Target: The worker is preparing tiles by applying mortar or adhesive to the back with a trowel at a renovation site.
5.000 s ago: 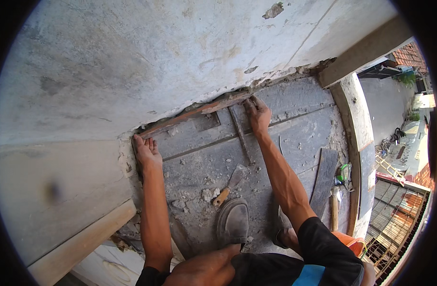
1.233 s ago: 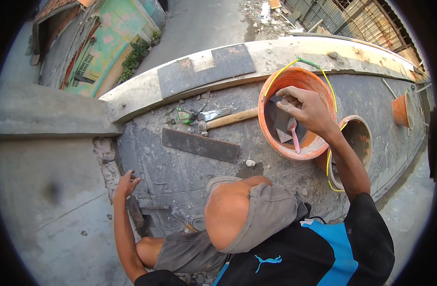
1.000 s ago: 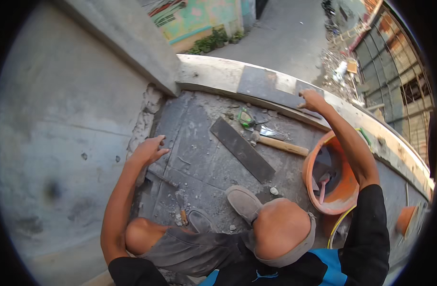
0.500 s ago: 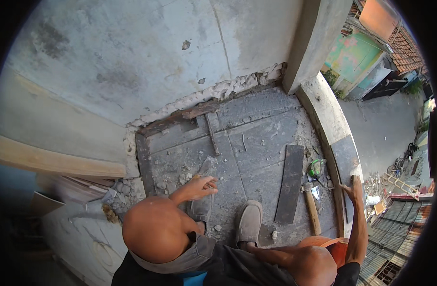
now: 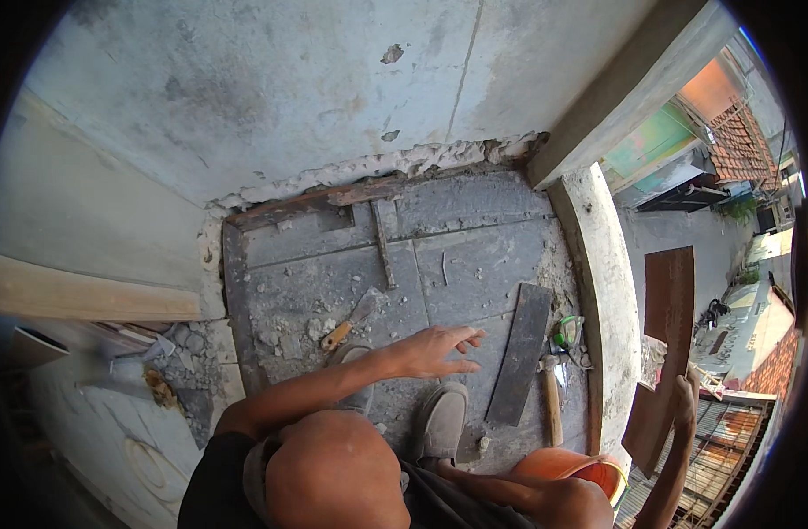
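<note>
My right hand [image 5: 684,401], out past the low ledge, grips a long brown strip of tile [image 5: 667,317] with a stepped lower end, held upright. Over the floor, my left hand [image 5: 444,351] is empty with its fingers spread. Just left of it lies a scraper with a wooden handle [image 5: 337,336], its blade dusty. To its right a dark strip of tile [image 5: 518,357] rests on the floor. Beyond that strip are a hammer with a wooden handle [image 5: 553,410] and a green tape measure [image 5: 566,333].
An orange bucket [image 5: 558,465] stands by my right knee. The pale ledge [image 5: 608,264] borders the floor, with a drop to the street outside. A narrow bar [image 5: 383,247] and rubble lie near the chipped wall base [image 5: 333,181].
My right hand has lifted the tile strip off the ledge and outward. My left hand has moved right, away from the scraper, and its fingers have spread.
</note>
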Demonstrator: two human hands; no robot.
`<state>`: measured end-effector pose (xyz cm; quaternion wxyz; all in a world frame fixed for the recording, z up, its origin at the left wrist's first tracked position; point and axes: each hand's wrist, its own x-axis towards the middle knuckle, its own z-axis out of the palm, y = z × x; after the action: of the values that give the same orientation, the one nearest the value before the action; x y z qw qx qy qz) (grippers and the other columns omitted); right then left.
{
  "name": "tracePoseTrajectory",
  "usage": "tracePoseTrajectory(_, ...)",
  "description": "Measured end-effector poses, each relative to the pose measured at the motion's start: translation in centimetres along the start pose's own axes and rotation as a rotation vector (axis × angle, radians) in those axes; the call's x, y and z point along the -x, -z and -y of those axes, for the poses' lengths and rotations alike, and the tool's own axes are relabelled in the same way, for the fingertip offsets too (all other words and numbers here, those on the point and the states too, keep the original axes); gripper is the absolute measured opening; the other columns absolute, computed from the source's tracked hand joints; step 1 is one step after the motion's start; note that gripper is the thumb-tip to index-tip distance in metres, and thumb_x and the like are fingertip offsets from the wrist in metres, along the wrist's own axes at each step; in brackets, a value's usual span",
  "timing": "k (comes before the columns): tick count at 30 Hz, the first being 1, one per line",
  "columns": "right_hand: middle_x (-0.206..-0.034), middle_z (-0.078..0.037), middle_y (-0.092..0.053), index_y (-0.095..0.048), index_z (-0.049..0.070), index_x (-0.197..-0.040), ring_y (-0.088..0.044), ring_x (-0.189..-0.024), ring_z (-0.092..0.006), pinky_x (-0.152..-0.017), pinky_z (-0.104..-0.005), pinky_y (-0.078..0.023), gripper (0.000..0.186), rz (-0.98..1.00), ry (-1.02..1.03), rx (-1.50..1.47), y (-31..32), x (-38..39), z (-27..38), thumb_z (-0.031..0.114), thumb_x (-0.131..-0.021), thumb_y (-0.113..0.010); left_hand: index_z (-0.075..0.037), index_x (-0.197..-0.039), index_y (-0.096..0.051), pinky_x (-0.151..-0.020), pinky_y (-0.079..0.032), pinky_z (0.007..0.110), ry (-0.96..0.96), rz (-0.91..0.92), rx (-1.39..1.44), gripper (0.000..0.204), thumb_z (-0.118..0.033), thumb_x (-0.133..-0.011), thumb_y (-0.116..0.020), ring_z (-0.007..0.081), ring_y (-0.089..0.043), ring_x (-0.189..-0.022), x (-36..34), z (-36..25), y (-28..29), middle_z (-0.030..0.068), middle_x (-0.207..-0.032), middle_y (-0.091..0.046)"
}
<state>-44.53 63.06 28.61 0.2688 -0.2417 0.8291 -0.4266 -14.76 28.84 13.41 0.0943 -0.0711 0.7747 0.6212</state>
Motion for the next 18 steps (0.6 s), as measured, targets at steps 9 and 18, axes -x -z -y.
tracePoseTrajectory(9, -0.091, -0.018, -0.055, -0.046, -0.008, -0.108, -0.058, -0.075, -0.0297, -0.07, -0.0406, -0.05, 0.059, 0.394, -0.115, -0.588, -17.9, -3.2, 9.5, 0.019, -0.056, -0.053, 0.0, -0.137, -0.016, -0.102, -0.029, 0.039, -0.752, -0.493, 0.897, 0.088, -0.037, -0.076, -0.067, 0.0268, -0.036, -0.123, -3.5, -5.8, 2.5, 0.0198, -0.134, -0.033)
tracePoseTrajectory(18, -0.1, -0.02, -0.056, -0.045, -0.008, -0.111, -0.058, -0.086, -0.0289, -0.077, -0.0385, -0.048, 0.059, 0.812, 0.055, -0.27, -23.7, -11.5, 16.7, 0.015, -0.056, -0.041, 0.004, -0.123, -0.043, -0.074, -0.048, 0.027, -0.792, -1.042, 0.805, 0.038, -0.014, -0.09, -0.051, 0.0157, -0.06, -0.089, 1.0, -10.7, 7.9, 0.0168, -0.104, -0.06)
